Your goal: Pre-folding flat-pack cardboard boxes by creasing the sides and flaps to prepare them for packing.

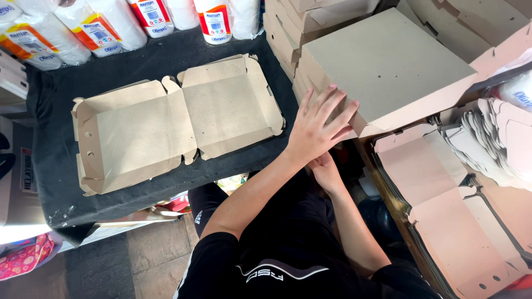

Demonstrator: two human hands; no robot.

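My left hand (318,128) lies flat, fingers spread, against the near side of a closed grey-brown cardboard box (388,66) that sits on top of a stack of similar boxes. My right hand (326,171) is just below it, under the box's near corner. Its fingers are hidden by the left hand and the box. An open, partly folded cardboard box (138,133) lies on the black-covered table (50,182) to the left, apart from both hands.
Wrapped paper rolls (100,30) line the table's far edge. Folded boxes (310,16) are stacked at the back. Flat pinkish box blanks (443,221) are piled at the right, with a fanned pile (499,138) beyond them.
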